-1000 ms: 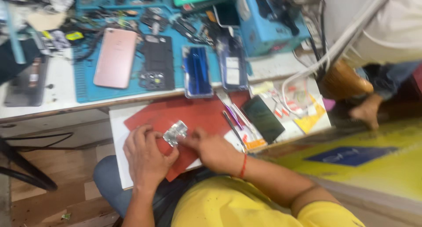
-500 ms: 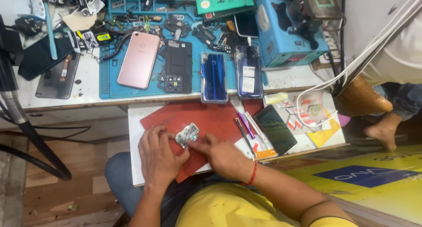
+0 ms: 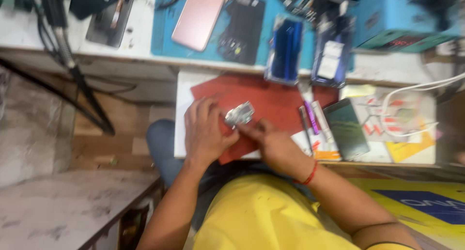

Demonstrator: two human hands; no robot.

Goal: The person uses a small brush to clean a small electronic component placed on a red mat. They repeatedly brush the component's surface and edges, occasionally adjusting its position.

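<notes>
The left hand point(image 3: 206, 131) lies palm-down on the red mat point(image 3: 271, 97), its fingers curled and its fingertips pinching one side of a small silvery metal part point(image 3: 240, 113). The right hand point(image 3: 271, 143) comes in from the other side and grips the part's lower edge with thumb and forefinger; a red thread band point(image 3: 310, 174) circles that wrist. The part sits just above the mat, near the mat's left half — pale grey and shiny, roughly rectangular, too blurred to tell more.

The mat covers most of a white board point(image 3: 183, 114) that juts out below the workbench point(image 3: 145, 41), over the person's lap. Toward the board's right edge lie a few pens or slim tools point(image 3: 310, 119), a dark phone point(image 3: 346, 129) face-up, and yellow and white paper point(image 3: 411, 148) with a white cable point(image 3: 416, 92) looped across it.

Behind, a blue mat point(image 3: 162, 32) on the workbench carries a pink phone back point(image 3: 198, 17), a black opened phone point(image 3: 242, 29) and two blue phone pieces point(image 3: 286, 49) — all soft with motion blur. A black stand leg point(image 3: 87, 92) slants down at left over a wooden floor point(image 3: 111, 148).
</notes>
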